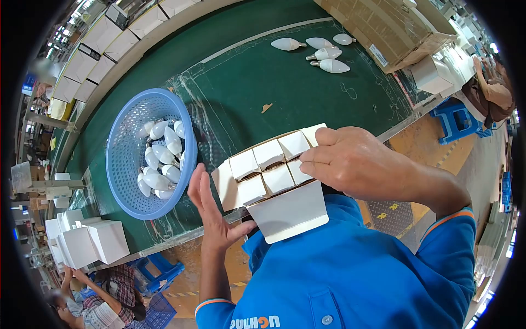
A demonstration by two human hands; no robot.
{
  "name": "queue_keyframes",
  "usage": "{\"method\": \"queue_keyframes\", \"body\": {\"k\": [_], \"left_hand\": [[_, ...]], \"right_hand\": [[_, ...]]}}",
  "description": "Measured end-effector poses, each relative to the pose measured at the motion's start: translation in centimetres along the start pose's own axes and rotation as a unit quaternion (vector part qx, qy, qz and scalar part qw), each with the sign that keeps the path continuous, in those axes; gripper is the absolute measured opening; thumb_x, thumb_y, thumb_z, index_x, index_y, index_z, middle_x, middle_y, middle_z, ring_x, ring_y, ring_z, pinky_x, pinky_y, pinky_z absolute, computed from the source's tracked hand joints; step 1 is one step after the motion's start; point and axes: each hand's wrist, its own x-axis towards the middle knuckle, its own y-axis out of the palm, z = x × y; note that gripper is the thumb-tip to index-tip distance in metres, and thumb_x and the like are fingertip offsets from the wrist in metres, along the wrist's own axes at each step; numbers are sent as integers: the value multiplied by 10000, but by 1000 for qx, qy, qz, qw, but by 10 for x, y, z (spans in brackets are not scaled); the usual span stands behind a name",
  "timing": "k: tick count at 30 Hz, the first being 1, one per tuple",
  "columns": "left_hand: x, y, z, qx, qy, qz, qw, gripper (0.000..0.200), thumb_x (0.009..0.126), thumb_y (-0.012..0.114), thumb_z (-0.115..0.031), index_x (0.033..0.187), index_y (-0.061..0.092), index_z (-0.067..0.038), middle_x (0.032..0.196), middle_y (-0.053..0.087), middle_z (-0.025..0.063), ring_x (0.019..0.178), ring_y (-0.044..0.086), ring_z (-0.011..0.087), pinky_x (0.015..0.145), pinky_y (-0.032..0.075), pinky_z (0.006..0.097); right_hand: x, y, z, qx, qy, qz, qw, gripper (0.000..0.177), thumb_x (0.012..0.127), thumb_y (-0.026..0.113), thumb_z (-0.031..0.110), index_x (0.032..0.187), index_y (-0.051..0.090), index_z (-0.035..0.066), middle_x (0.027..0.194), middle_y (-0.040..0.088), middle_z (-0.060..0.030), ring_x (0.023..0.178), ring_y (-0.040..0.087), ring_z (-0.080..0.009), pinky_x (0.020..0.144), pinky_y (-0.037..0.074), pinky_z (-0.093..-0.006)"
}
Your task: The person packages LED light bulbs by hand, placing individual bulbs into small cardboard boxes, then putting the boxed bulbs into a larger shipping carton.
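Bundle of small white boxes (271,170) up at chest, above green surface (285,93) | right hand (350,162) clamps one end, left hand (211,211) flat, open, pressing other end | boxes closed; candle bulbs (161,164) lie loose in blue basket (123,137)

A blue basket (121,129) sits on the green table (285,98), with white bulbs (161,159) heaped inside. A few loose bulbs (331,66) lie well apart from it, near a big cardboard box (383,27). White cartons (93,241) stand stacked at the table's left end. A blue stool (455,120) stands on the floor, and another person (104,307) sits beyond the cartons
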Motion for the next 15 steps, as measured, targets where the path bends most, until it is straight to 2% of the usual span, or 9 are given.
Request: {"method": "queue_keyframes", "body": {"k": [1,3,4,5,6,8,12,15], "left_hand": [[1,-4,-7,1,-1,2,1000,1029,668,694,-627,1377,309,11,1365,329,234,1245,317,380,1040,256,494],[6,-13,-22,143,-15,2,990,783,747,662,-541,1273,466,5,1283,417,213,1172,388,358,984,294,478],[20,-15,-39,119,12,-30,992,478,771,687,-346,1108,601,-17,1111,545,153,1036,484,310,896,337,422],[26,-14,-47,120,10,-30,992,478,771,687,-346,1108,601,-17,1111,545,153,1036,484,310,896,337,422],[30,-13,-52,117,40,-7,992,400,745,701,-251,1068,622,-27,1036,574,118,981,509,290,867,345,394],[47,-4,-69,113,77,23,990,287,688,688,-9,970,665,-56,885,615,42,875,552,236,806,357,341],[62,9,-72,131,84,82,984,301,695,663,6,990,652,-53,883,622,40,867,552,200,757,352,345],[66,9,-75,147,76,117,979,295,706,664,-3,997,640,-46,880,635,37,849,559,193,734,354,331]], "right_hand": [[0,0,1,-6,1,-5,1000,55,666,593,95,654,569,47,695,568,-44,759,549,-195,584,482,-290],[0,2,3,-12,2,-11,1000,67,665,595,102,654,563,44,700,565,-44,760,550,-189,574,481,-286],[1,3,5,-10,9,-16,1000,72,670,595,97,697,582,32,750,585,-56,766,552,-193,572,483,-286],[1,4,6,-8,15,-20,1000,98,674,595,92,740,601,20,800,605,-68,772,553,-196,570,484,-287],[3,6,7,-7,13,-20,1000,98,674,595,92,740,601,20,800,605,-68,772,553,-196,570,484,-287],[4,8,6,-22,21,-106,994,188,695,595,83,858,626,-6,938,632,-97,803,563,-206,582,495,-284],[5,-2,-1,-21,45,-74,996,239,718,593,71,935,629,-22,1031,634,-109,837,571,-212,613,508,-283],[5,7,-6,-26,31,-107,993,231,729,590,71,940,629,-13,1051,631,-106,831,575,-212,627,512,-293]]}}
